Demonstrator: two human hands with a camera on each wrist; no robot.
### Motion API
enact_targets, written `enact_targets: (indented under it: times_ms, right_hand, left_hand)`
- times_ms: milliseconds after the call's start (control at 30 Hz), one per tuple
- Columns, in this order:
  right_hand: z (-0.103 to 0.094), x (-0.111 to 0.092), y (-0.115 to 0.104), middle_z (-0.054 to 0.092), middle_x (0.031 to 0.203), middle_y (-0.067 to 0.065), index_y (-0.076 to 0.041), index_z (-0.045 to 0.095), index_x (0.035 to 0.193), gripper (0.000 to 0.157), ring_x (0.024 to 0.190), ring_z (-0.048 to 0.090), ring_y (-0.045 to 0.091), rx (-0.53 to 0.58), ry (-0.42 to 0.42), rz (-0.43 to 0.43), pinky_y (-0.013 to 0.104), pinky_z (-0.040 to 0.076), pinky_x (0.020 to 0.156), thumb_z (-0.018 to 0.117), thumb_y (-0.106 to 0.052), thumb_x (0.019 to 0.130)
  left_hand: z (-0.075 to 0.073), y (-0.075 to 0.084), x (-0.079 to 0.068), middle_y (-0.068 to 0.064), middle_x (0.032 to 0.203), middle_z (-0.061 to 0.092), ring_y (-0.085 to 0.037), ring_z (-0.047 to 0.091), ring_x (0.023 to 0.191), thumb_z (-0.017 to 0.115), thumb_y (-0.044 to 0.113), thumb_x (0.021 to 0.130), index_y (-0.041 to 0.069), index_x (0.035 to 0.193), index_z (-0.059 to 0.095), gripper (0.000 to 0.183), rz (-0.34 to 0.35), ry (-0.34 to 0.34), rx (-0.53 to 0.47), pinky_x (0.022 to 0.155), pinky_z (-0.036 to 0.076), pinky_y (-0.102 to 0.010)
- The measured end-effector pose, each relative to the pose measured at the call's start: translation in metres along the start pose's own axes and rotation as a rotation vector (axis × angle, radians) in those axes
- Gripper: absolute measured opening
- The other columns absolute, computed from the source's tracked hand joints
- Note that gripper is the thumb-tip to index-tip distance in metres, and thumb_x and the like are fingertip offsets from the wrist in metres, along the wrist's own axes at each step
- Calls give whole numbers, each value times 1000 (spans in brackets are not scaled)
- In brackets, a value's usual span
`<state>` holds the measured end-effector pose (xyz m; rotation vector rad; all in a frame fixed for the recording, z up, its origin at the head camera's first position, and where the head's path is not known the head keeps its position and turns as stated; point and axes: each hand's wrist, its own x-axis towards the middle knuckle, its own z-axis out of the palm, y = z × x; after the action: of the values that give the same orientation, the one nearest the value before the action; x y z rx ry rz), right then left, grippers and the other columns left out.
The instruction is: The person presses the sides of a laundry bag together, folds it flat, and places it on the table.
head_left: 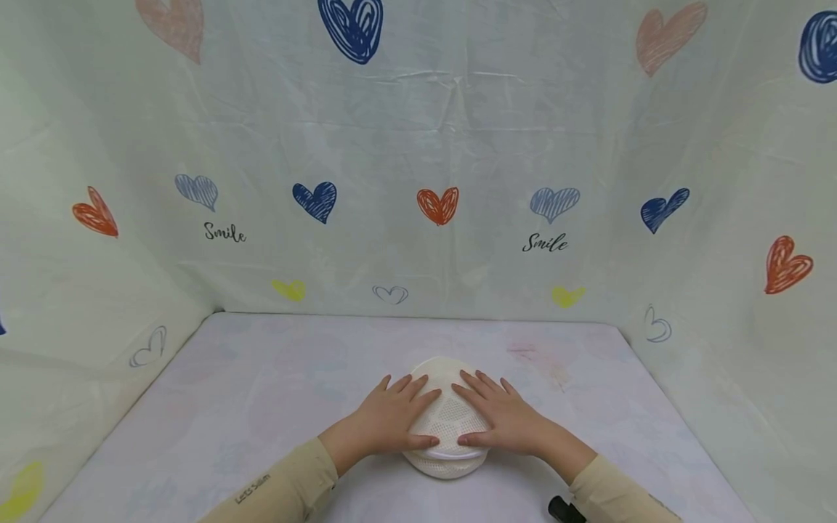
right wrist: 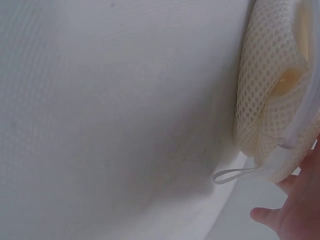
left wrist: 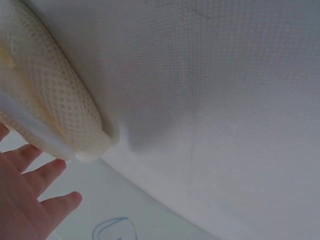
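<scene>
A rounded cream mesh laundry bag (head_left: 447, 418) lies on the table between both hands. Its white zipper band (head_left: 451, 456) curves across the near side. My left hand (head_left: 392, 418) rests on the bag's left part with fingers spread, and my right hand (head_left: 503, 418) lies likewise on its right part. In the left wrist view, the bag's honeycomb mesh side (left wrist: 55, 75) bulges above the spread fingers (left wrist: 47, 175). From the right wrist, a small loop (right wrist: 232, 175) sticks out at the end of the zipper. Something yellowish shows through folds of the mesh; its kind is unclear.
The white table (head_left: 275, 385) has a faint reddish smear (head_left: 539, 359) behind the right hand. A black object (head_left: 564, 510), partly hidden, lies beside the right sleeve. White sheeting with printed hearts (head_left: 438, 206) encloses the back and sides.
</scene>
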<state>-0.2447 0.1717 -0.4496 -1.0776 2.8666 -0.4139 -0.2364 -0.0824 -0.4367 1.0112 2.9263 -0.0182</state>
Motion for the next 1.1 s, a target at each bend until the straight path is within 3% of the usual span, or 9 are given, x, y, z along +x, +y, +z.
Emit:
enact_targets:
  times_ms: [1100]
  right_hand:
    - [11,0,-2,16,161,11,-15,30,154,88,144,15,42,12,-64,68,74,21,101,49,-70,88]
  left_hand:
    - [11,2,0,-8,156,32,-34,34,139,49,72,87,24,152,36,81,-9,7,21,101,34,-64]
